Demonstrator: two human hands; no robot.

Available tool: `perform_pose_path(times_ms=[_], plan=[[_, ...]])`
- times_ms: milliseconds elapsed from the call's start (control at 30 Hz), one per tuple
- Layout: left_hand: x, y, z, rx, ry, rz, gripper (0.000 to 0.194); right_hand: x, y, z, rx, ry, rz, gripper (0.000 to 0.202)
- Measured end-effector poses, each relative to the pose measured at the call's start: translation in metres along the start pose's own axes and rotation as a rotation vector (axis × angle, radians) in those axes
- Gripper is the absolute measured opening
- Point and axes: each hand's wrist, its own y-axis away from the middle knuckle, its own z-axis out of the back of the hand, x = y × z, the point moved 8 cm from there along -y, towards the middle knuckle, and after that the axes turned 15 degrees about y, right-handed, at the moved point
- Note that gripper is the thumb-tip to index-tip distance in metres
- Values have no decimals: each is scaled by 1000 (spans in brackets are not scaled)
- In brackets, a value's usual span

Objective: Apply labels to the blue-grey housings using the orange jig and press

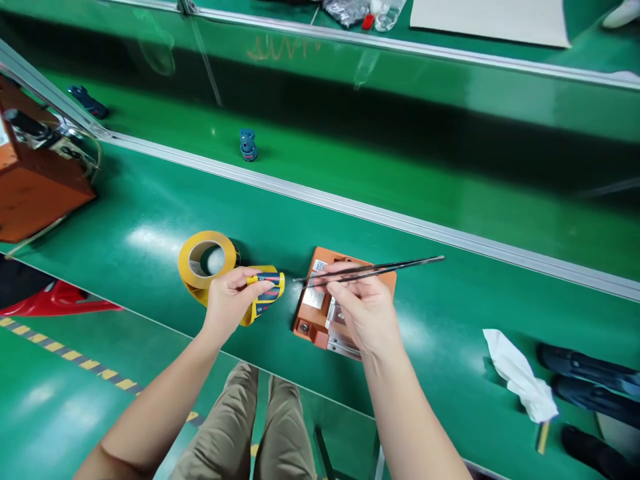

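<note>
My left hand (230, 301) pinches the free end of a yellow strip of dark blue labels (270, 293), which runs from a label roll (186, 260) lying on the green bench. Between the thumb and fingers of my right hand (367, 303) is a pair of dark tweezers (400, 267). Their tips point left toward the labels, a small gap apart from them. Under my right hand sits an orange fixture block (313, 313) with a white sticker and a metal plate, partly hidden by the hand.
Beyond the metal rail (320, 197), a small blue tool housing (248, 145) stands on the green belt, with a dark part (89, 102) farther left. An orange machine (40, 180) occupies the left. Crumpled white paper (520, 373) and several dark tool parts (590, 367) lie right.
</note>
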Motion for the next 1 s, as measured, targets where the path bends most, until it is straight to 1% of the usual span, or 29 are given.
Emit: perform_pose_path(times_ms=[100,233,400,500,567,633,700,733,800,867,933,1000], plan=[[-4,4,10,-38,-80,-62,25,5,-18,-21,63,10,-5,23],[-4,5,13,-16,-92,-38,25,1,-32,-39,166,29,-41,25],[-4,7,14,-24,-86,-15,25,-1,-33,-51,235,67,-42,23],[-7,8,8,34,-106,-25,25,1,-31,-48,203,82,-22,23],[-14,6,0,85,-202,-90,25,4,-28,-36,141,67,-3,23],[-22,0,-13,122,-386,-215,29,7,-24,-16,76,63,15,23],[-27,-8,-33,149,-619,-348,38,10,-19,10,17,98,27,24],[-26,-13,-45,168,-748,-387,44,11,-16,24,-11,128,30,24],[-16,-21,-71,222,-1034,-399,56,12,-9,54,-68,195,24,25],[-4,-26,-92,285,-1294,-359,65,10,-2,81,-113,235,11,25],[2,-26,-107,327,-1456,-337,68,6,4,102,-132,240,-2,25],[3,-22,-115,345,-1537,-344,68,1,11,116,-141,239,2,24]])
